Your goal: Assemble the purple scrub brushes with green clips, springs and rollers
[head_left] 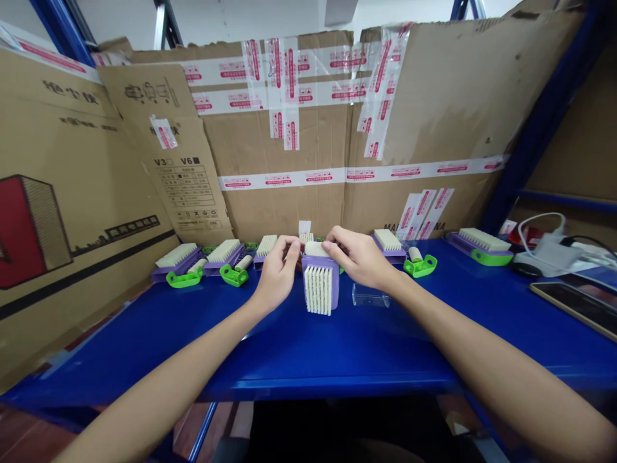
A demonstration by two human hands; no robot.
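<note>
A purple brush (319, 290) with rows of cream bristles stands on end above the blue table, between my two hands. At its top sits a cream roller (315, 249). My left hand (279, 270) is closed, thumb and fingers gripping the brush's upper left edge. From the other side, my right hand (354, 256) is closed on the top right of the same brush, its thumb near the roller's end. Its fingertips are partly hidden, with a bit of green showing below them. A clear plastic tube (370, 296) lies on the table just below my right hand.
Several purple brushes, among them one at left (176, 260) and one at far right (479, 244), line the back of the blue table (270, 360). Green holders (421, 265) with rollers lie beside some. Cardboard walls (284, 186) enclose the back. A phone (576, 305) and charger (549, 254) lie right.
</note>
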